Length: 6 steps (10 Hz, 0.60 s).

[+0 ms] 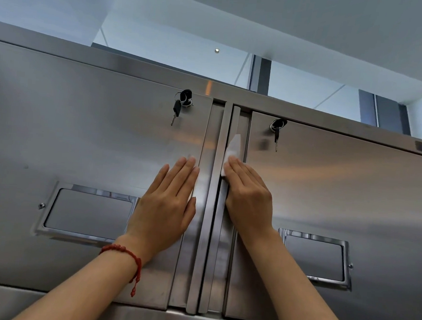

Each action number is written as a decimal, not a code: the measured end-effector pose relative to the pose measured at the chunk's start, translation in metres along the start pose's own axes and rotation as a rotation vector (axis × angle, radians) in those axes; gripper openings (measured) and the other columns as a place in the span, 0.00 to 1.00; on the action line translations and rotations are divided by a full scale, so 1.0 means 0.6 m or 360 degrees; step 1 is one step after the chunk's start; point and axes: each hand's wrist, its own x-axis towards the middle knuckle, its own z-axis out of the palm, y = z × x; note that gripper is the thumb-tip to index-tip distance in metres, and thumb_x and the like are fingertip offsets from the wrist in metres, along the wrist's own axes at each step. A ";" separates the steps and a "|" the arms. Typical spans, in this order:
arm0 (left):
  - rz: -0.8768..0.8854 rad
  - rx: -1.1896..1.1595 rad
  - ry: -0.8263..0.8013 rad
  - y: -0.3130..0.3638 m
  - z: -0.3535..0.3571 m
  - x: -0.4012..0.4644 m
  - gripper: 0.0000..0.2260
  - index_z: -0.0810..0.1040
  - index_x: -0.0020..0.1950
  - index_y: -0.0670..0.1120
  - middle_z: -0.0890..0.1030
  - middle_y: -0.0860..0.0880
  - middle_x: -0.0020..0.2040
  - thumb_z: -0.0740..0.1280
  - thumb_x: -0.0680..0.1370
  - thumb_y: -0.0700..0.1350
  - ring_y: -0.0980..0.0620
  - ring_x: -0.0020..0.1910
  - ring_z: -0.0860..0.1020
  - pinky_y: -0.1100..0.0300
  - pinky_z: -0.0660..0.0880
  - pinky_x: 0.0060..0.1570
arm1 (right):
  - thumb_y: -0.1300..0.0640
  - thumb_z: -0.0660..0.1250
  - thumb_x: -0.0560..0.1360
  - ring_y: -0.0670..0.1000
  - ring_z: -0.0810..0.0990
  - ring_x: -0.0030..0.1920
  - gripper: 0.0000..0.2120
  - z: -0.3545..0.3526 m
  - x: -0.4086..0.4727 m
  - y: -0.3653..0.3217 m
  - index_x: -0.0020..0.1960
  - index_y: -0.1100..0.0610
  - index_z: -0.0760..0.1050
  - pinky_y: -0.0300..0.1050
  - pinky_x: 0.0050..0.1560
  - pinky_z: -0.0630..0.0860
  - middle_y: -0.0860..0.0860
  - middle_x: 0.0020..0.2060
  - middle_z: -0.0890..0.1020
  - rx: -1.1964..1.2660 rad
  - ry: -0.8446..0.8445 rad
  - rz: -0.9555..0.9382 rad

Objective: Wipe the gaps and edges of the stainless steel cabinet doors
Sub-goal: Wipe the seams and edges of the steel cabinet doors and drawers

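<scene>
Steel doors fill the view from below, two of them side by side under a grey ceiling (314, 22). Left hand (168, 202) lies flat on the left door (82, 131), fingers straight and close together, the palm pressed to the metal just beside that door's right edge — it holds nothing. A red bracelet (126, 254) circles its wrist, with a short beaded tail hanging down. Right hand (247, 197) presses a white wipe (232, 148) against the left edge of the right door (340, 194), in the narrow recess beside the centre post (212, 210). Its fingers are straight and together, laid over the lower part of the wipe; the upper part sticks out above the fingertips and lies along the door's edge strip. Whether the thumb is tucked behind the wipe cannot be told. The two hands are near each other but apart, with the post and the gaps on either side of it between them. Each door has keys hanging from a lock near its top inner corner — left keys (180, 105), right keys (277, 129). Each also has a recessed handle lower down: the left handle (88, 213) is partly covered by the left wrist, the right handle (315, 257) sits just beside the right forearm.
</scene>
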 end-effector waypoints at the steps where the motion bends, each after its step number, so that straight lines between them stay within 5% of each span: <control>1: 0.0003 0.0001 0.0015 0.001 0.000 0.000 0.23 0.67 0.69 0.36 0.67 0.38 0.70 0.53 0.78 0.47 0.40 0.70 0.65 0.40 0.66 0.66 | 0.73 0.76 0.63 0.60 0.82 0.52 0.19 0.003 0.010 0.001 0.53 0.68 0.80 0.56 0.54 0.78 0.63 0.51 0.82 0.0015 0.0009 0.0025; 6: 0.0011 0.0006 0.0026 0.001 0.001 -0.002 0.23 0.68 0.69 0.36 0.68 0.38 0.70 0.53 0.78 0.47 0.40 0.70 0.65 0.41 0.65 0.66 | 0.74 0.75 0.63 0.60 0.82 0.53 0.19 0.009 -0.001 -0.001 0.54 0.68 0.80 0.55 0.56 0.76 0.63 0.53 0.81 0.0024 0.0022 0.0060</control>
